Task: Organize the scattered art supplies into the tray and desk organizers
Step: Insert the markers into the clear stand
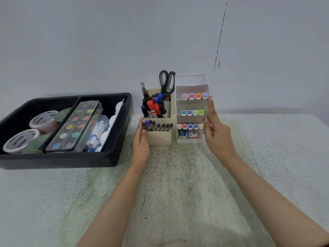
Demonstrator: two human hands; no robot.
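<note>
A cream desk organizer stands mid-table, filled with markers, pens, brushes and black scissors. Right beside it stands a clear tiered organizer with three rows of pastel-capped markers and small boxes at the bottom. My left hand lies flat against the cream organizer's left side, fingers straight. My right hand presses flat against the clear organizer's right side. A black tray at the left holds tape rolls, a watercolour palette case, tubes and white round items.
The table top is pale, speckled and paint-stained, with its bare part in front of the organizers and to the right. A grey wall rises directly behind the organizers and the tray.
</note>
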